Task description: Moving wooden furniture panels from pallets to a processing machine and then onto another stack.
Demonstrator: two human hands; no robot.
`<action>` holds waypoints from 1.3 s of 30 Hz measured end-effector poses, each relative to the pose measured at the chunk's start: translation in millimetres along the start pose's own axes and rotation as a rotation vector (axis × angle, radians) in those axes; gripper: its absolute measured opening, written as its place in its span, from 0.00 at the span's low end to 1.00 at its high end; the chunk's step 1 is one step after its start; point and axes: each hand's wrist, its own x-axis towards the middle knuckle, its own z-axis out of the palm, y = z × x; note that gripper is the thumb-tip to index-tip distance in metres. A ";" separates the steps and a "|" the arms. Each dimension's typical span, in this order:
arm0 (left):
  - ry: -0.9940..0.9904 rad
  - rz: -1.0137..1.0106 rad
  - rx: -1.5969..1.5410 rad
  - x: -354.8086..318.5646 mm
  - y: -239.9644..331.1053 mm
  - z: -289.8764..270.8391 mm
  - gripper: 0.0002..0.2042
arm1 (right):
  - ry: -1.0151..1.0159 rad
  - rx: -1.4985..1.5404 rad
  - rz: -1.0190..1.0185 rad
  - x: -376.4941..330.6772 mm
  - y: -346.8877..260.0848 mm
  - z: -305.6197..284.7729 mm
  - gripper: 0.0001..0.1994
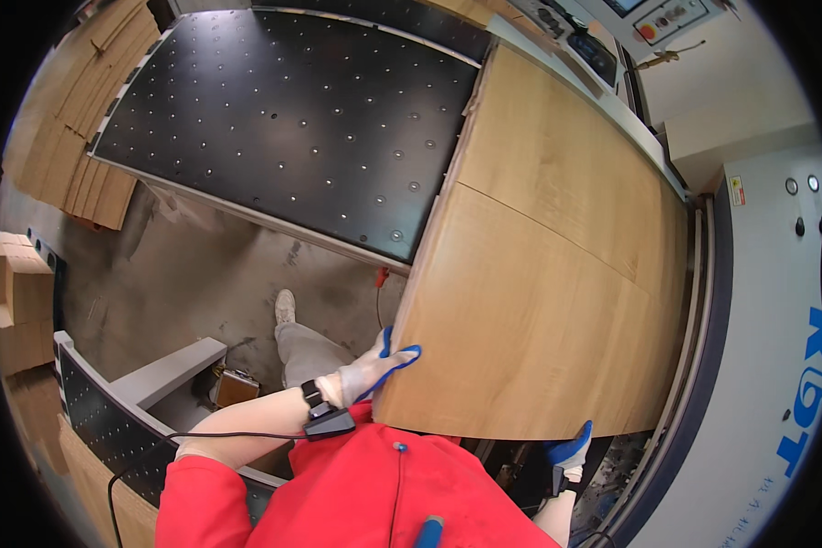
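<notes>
A large light wood-grain panel (521, 338) lies flat in front of me. A second wood panel (557, 137) lies beyond it, and a thin straight seam runs between them. My left hand (370, 367), in a white glove with blue fingers, is closed on the near panel's left edge. At the near edge, toward its right end, my right hand (571, 449) grips the panel in a matching glove. The undersides of both grips are hidden by the panel. Dark devices are strapped to both wrists, and a black cable runs from the left one.
A black table (292, 128) dotted with small round studs adjoins the panels' left side. To the right stands a grey-white machine (767, 347), with a control panel (671, 23) at the far right. Stacked boards (82, 119) stand far left. A second studded table (119, 429) is at lower left.
</notes>
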 end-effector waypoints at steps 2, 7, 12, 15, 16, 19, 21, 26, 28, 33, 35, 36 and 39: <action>-0.048 0.091 0.045 10.2 20.2 -3.3 0.35 | 0.019 -0.045 -0.018 -9.9 20.3 37.8 0.32; 0.215 0.058 0.296 51.3 3.5 4.3 0.51 | 0.073 -0.105 -0.100 -17.0 62.4 76.1 0.34; 0.298 0.144 0.361 44.8 -1.8 15.1 0.36 | 0.329 -0.220 -0.268 -12.5 71.7 67.1 0.33; 0.301 0.151 0.415 45.6 3.8 12.2 0.40 | 0.324 -0.252 -0.279 -18.1 79.3 74.1 0.32; 0.291 0.139 0.430 45.1 0.4 12.6 0.40 | 0.317 -0.253 -0.291 -21.8 82.5 72.0 0.32; 0.301 0.177 0.406 37.3 -3.2 16.8 0.49 | 0.287 -0.221 -0.266 -37.0 106.4 89.8 0.32; 0.325 0.166 0.432 35.2 0.1 14.9 0.49 | 0.344 -0.138 -0.294 -50.9 120.2 138.0 0.33; 0.321 0.102 0.340 40.3 18.2 10.7 0.47 | 0.414 -0.105 -0.217 -39.2 114.7 177.7 0.31; 0.264 0.148 0.369 41.5 7.4 18.3 0.45 | 0.553 -0.316 -0.381 -50.1 119.7 154.3 0.30; 0.189 0.185 0.366 40.9 36.1 9.3 0.31 | 0.469 0.130 -0.348 -31.3 121.9 171.2 0.29; 0.127 0.132 0.421 43.1 39.8 3.6 0.32 | 0.466 0.155 -0.369 -28.8 121.9 172.8 0.29; 0.037 0.014 0.444 40.5 50.5 -4.5 0.33 | 0.468 0.146 -0.396 -30.1 119.9 175.2 0.30; -0.252 -0.073 0.499 39.6 119.5 -5.2 0.33 | 0.480 0.232 -0.404 -34.8 109.0 187.8 0.30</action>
